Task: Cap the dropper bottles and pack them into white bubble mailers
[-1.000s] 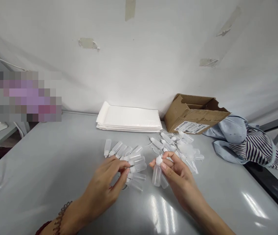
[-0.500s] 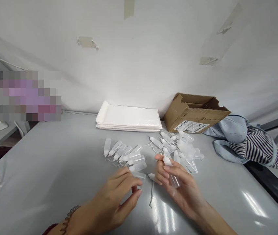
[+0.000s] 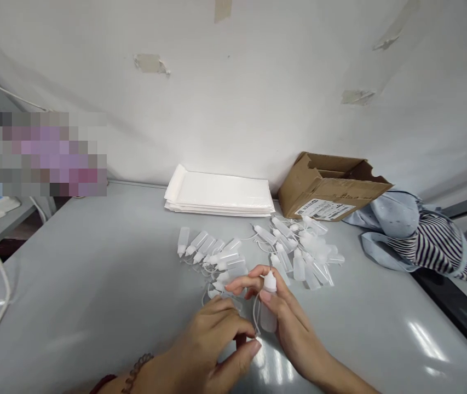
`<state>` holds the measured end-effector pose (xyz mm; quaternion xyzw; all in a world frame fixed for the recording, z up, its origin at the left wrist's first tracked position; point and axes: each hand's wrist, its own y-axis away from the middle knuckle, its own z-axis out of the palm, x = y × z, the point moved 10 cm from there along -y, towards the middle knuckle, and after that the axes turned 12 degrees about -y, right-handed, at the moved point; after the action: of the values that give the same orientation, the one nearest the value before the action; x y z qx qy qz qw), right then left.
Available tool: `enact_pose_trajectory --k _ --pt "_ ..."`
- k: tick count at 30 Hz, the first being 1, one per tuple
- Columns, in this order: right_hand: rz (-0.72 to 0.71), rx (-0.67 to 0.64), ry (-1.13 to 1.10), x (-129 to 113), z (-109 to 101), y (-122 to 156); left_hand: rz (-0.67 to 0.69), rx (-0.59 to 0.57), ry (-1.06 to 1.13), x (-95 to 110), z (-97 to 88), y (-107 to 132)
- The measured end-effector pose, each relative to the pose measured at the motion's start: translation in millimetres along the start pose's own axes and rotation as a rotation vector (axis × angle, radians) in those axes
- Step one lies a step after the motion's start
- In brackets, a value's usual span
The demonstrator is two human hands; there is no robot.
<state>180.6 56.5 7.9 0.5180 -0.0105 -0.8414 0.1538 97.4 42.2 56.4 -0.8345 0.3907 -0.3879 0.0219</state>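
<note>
- Head view, and straight onto my feed came two bare hands working low over a grey table [image 3: 93, 273].
- Right hand [image 3: 293, 331] first: I saw thumb and fingers closed around a small translucent bottle [image 3: 269, 320], held nearly upright with its white nozzle cap [image 3: 270, 282] on top and a thin tip pointing up.
- Left hand [image 3: 212, 342] next, just beside it: thumb and forefinger pinched together at the lower end of a thin white cord [image 3: 254, 313] that curved down alongside the bottle; what sat right between those fingertips I could not make out.
- A coiled band [image 3: 137, 373] circled the left wrist.
- Beyond the hands, to the left, I had a fanned row of bottles [image 3: 183, 238] lying on the table, the nearest partly hidden by the fingers.
- Over to the right lay a looser pile of bottles [image 3: 299, 266], thin cords tangled among them.
- Farther back, against the wall [image 3: 258, 109], I picked out a stack of white envelopes [image 3: 220, 191], and right of it an open cardboard box [image 3: 352, 191] with a printed label.
- Beside that box was bunched blue cloth [image 3: 397, 214], touching striped fabric [image 3: 438, 246].
</note>
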Motion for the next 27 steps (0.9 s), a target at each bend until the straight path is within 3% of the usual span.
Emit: enact_pose_trajectory --k 5,15,21,27 --pt "-0.008 -0.048 0.004 1 6 1 0.027 0.103 -0.070 2 -3.1 6" --pt "0.096 -0.060 -0.062 12 5 1 0.083 0.151 -0.108 4 -13.0 1" --pt "0.136 0.049 0.178 10 -15 -6 0.051 0.276 -0.136 -14 -41.5 -1" --pt "0.083 0.063 0.443 -2 -19 -6 0.037 0.268 -0.221 -29 -49.3 -6"
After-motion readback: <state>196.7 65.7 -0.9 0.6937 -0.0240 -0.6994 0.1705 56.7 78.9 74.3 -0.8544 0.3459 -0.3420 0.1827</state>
